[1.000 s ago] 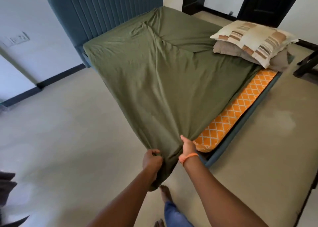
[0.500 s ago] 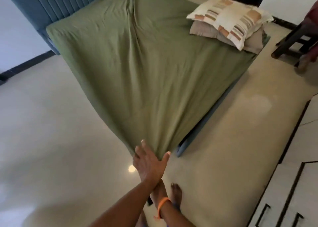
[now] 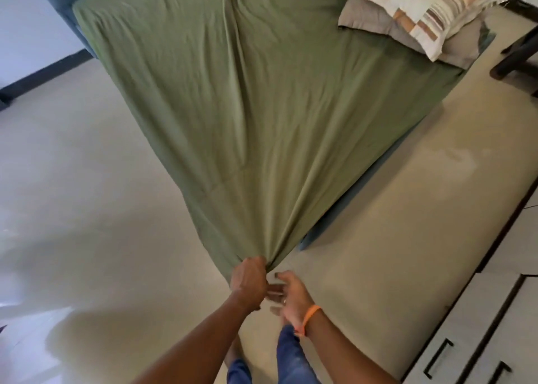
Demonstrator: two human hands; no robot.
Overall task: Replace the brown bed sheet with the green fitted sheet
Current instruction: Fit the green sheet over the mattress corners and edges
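**Bare arms, blue jeans, one orange band**

Both forearms are bare, no sleeves showing. A thin orange cord wristband circles the right wrist. Below, blue denim trouser legs with faint pale flecks, and a bare foot on the floor.

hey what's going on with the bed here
A person is fitting a green fitted sheet over the bed. Their left hand grips the bunched corner of the sheet at the near corner of the bed, pulling it taut, while the right hand hovers open beside it. Two pillows sit stacked at the far side.
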